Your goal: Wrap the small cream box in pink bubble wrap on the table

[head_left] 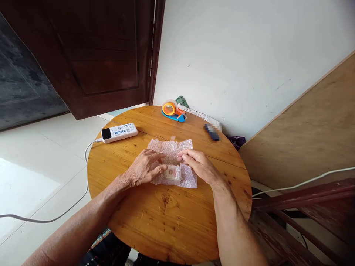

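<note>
Two bare hands over a sheet of bubble wrap, mid-table. Left hand: palm down on the left part of the wrap, thumb well apart from the fingers, fingers loosely extended, nothing pinched that I can see. Thumb tip is by the small flat item. Right hand: over the right side of the wrap, fingers bent inward, thumb close to the index finger. Can't tell if it pinches the wrap or just hovers.

Small flat item, pale with some reddish print, lies on the near half of the wrap, between the hands, plastic seemingly over it. Exact type unclear. Far half of the wrap lies open, a small clear tab at its far edge.

Round wooden table, visible grain and knots. White device with dark screen and blue print at far left, cable plugged into its left end and running off the table. Orange-and-blue tape dispenser near the far edge. Dark pixelated object to its right. Printed sheet behind, against the white wall. Dark red door upper left.
</note>
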Available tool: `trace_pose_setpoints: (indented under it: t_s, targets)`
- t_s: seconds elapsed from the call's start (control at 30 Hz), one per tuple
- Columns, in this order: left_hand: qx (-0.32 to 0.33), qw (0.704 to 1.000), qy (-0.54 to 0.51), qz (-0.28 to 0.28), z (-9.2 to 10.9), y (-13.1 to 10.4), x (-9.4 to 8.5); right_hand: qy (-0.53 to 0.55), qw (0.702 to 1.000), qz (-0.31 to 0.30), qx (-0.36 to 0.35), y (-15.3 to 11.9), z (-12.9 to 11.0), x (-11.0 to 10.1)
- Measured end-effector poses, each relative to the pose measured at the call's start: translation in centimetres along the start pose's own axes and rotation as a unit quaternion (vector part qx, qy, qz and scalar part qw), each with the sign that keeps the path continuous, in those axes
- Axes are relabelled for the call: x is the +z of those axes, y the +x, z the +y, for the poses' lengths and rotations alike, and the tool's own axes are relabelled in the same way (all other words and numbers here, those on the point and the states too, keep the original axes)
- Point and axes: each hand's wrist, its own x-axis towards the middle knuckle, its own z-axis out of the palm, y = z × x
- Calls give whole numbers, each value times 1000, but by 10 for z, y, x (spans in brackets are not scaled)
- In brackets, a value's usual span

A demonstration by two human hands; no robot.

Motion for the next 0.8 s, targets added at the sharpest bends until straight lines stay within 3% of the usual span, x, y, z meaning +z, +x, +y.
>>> trace_pose_setpoints:
  t_s: [0.13,0.23,0.37,0.4,0.5,0.57,0.63,0.67,0.73,0.8]
  targets:
    - [-20,1000,3,-1,5,0,-6,-57,997,-42,32,2,9,-4]
    - [-2,999,47,-26,25,-6,-12,-74,993,-75,49,0,10,-5]
    - [94,981,105,-134,67,-31,-5,-66,992,-88,56,-2,8,-3]
    - [104,973,121,-168,75,-40,0,-66,992,-89,60,-2,9,-3]
    - [121,919,157,-340,91,-64,15,-87,991,-88,43,-2,12,-2]
    - [109,909,143,-376,95,-72,17,-101,991,-90,22,-2,12,-3]
    - [71,928,104,-350,97,-72,11,-105,989,-100,22,-2,11,-4]
    - [39,945,92,-311,98,-68,6,-109,988,-105,28,-3,9,-5]
    - [-12,978,82,-193,94,-57,-4,-126,985,-112,36,-3,7,-5]
    - [-25,991,116,-55,83,-41,-10,-149,982,-110,29,-3,7,-3]
